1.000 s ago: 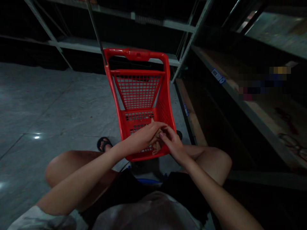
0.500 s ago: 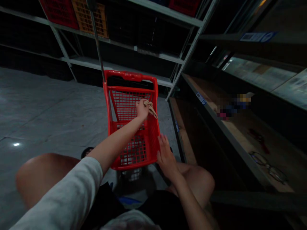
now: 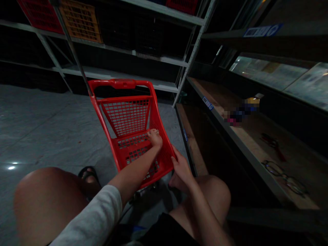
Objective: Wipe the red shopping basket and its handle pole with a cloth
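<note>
A small red plastic shopping cart [image 3: 124, 83] stands between my knees, with its grid back panel away from me. My left hand [image 3: 155, 138] reaches down inside the cart against its right side wall. The fingers are closed on a crumpled beige cloth, of which only a bit shows by the knuckles. Outside the cart, my right hand [image 3: 181, 166] grips the right rim near the front corner, with its fingers over the edge.
Metal shelving [image 3: 164, 58] with a yellow crate [image 3: 80, 20] and a red crate [image 3: 41, 15] runs behind the cart. A wooden shelf [image 3: 246, 143] on the right bears eyeglasses [image 3: 284, 177] and a dark red item [image 3: 273, 145]. A pole [image 3: 73, 51] rises from the cart.
My left hand has moved down and toward me along the cart's inner right wall with the cloth. The cart has turned and tilted in view. My right hand has closed on the rim.
</note>
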Available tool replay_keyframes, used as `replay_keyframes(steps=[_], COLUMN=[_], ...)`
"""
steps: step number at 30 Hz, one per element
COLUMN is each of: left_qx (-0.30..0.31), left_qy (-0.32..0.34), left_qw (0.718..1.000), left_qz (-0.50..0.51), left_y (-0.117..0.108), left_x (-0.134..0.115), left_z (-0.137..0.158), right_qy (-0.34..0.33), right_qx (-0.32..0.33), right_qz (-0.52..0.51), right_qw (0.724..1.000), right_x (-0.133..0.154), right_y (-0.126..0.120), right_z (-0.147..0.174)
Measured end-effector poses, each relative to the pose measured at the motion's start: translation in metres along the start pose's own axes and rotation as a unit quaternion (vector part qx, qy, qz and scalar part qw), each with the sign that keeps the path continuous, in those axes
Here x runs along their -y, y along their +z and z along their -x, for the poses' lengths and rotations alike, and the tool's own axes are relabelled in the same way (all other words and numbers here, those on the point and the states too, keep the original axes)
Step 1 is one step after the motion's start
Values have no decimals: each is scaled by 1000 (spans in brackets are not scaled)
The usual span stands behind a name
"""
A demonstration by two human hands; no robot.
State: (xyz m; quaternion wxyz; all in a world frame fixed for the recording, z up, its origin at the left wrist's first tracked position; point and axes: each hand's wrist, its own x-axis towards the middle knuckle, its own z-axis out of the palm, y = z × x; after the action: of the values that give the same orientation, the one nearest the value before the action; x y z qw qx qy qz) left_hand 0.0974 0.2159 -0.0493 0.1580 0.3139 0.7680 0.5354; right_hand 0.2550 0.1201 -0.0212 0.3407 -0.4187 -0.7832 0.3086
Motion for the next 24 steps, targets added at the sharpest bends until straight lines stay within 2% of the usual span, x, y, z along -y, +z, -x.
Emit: replay_keyframes(steps=[3, 6, 8, 10, 14, 17, 19, 21, 24], left_qx=[-45, -72, -60, -16, 72, 131, 152, 178, 268], left_qy=[0, 96, 171, 212, 232, 235, 230, 226, 248], left_qw=[999, 991, 979, 976, 965, 948, 942, 940, 918], left_qz=[14, 67, 88, 52, -101, -170, -189, -183, -152], left_y=[3, -1, -5, -7, 4, 28, 47, 64, 80], left_x=[-32, -65, -78, -80, -64, -54, -52, -53, -56], left_z=[-13, -33, -46, -56, -52, -33, -17, -2, 18], right_qy=[9, 11, 4, -5, -9, 44, 100, 147, 186], right_qx=[-35, -71, -80, -70, -40, -54, -87, -123, -176], right_qz=[-6, 4, 11, 10, -7, -7, -46, -140, -306], right_qw=[999, 997, 997, 997, 999, 998, 990, 971, 917], right_x=[-8, -26, -41, -57, -85, -102, -112, -122, -132], right_y=[-3, -11, -21, -33, -56, -63, -62, -59, -55], right_z=[-9, -24, -40, -59, -102, -128, -138, -143, -141])
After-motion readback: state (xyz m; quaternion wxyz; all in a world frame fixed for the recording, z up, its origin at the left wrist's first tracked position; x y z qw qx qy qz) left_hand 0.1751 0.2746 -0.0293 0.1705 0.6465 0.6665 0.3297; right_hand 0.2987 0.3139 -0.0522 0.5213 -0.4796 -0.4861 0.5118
